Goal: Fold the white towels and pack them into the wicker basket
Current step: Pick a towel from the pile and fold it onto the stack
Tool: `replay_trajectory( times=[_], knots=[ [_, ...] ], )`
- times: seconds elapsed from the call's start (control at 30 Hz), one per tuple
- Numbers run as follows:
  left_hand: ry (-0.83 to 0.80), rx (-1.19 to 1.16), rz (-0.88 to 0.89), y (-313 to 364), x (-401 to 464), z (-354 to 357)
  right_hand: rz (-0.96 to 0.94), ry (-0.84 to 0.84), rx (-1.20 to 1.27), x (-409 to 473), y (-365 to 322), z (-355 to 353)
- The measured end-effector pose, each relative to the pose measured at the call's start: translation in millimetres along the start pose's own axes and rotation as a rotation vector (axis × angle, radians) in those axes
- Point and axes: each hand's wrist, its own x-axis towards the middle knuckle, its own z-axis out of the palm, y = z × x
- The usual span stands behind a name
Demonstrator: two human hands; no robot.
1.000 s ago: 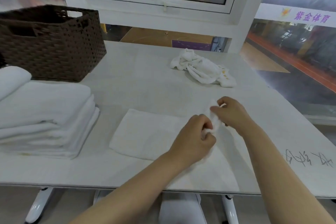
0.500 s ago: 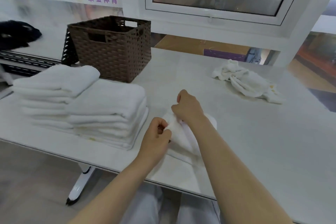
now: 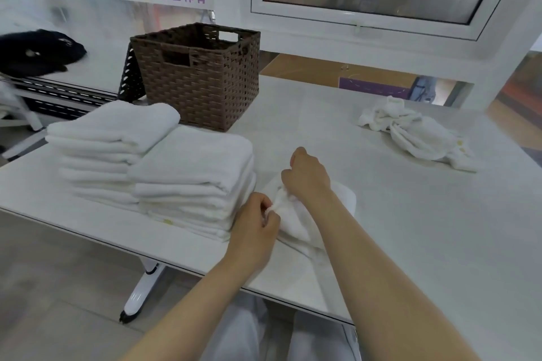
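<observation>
I have both hands on one white towel [image 3: 296, 223] lying on the table [image 3: 410, 228] near its front edge. My left hand [image 3: 255, 228] pinches a bunched corner between thumb and fingers; my right hand [image 3: 308, 177] is curled closed on the cloth, though I can't quite see its fingertips. At nine o'clock from the hands, just beside them, sit two stacks of folded towels [image 3: 176, 173]. The wicker basket [image 3: 199, 76] stands at eleven o'clock, and a crumpled towel [image 3: 416, 135] lies at two o'clock, well apart.
</observation>
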Motion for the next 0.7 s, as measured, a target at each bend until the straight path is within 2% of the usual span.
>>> replay_trajectory(
  times=[0.33, 0.5, 0.7],
  knots=[
    [0.028, 0.070, 0.092, -3, 7, -2, -0.030, -0.041, -0.016, 16, -16, -2],
    [0.034, 0.024, 0.082, -4, 8, -1, -0.060, -0.054, 0.025, 23, -21, 1],
    [0.030, 0.027, 0.068, -13, 7, 0, -0.179, -0.167, 0.016, 26, -20, 18]
  ],
)
